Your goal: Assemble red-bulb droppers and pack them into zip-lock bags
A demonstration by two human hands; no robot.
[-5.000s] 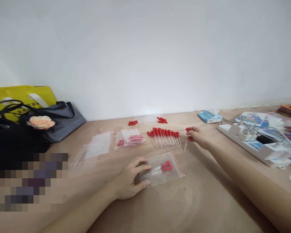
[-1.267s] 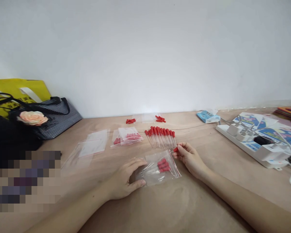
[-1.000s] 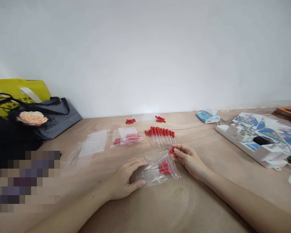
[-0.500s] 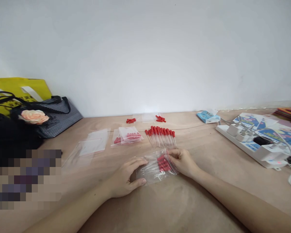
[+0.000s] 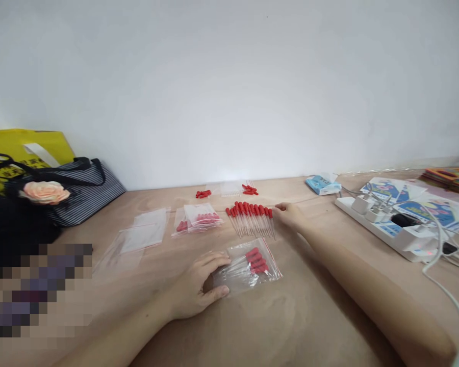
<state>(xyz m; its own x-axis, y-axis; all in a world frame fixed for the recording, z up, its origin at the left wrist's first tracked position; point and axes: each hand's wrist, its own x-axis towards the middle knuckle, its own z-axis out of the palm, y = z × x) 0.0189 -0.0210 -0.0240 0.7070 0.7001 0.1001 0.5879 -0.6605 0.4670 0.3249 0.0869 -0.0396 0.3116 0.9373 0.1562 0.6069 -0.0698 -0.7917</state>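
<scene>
A clear zip bag (image 5: 235, 293) lies flat on the table, with several red-bulbed droppers (image 5: 257, 261) inside. My left hand (image 5: 199, 285) rests at the bag's left end, thumb and fingers spread apart against it. Farther back, a fanned row of loose red-bulbed droppers (image 5: 252, 214) has its bulbs pointing toward the wall. My right hand (image 5: 289, 215) is beside the right end of this row, fingers loosely extended, holding nothing visible. Whether its fingertips touch the last dropper I cannot tell.
Filled zip bags (image 5: 202, 218) are stacked left of the row, with flat empty bags (image 5: 147, 229) farther left. Red bulbs (image 5: 203, 194) lie near the wall. A power strip (image 5: 382, 229) with cables and a tissue pack (image 5: 323, 184) stand right; a striped bag (image 5: 95, 188) stands left.
My right hand has let go of the zip bag's right edge and moved back and right, beside the dropper row. My left hand stays at the bag; the view has shifted slightly.
</scene>
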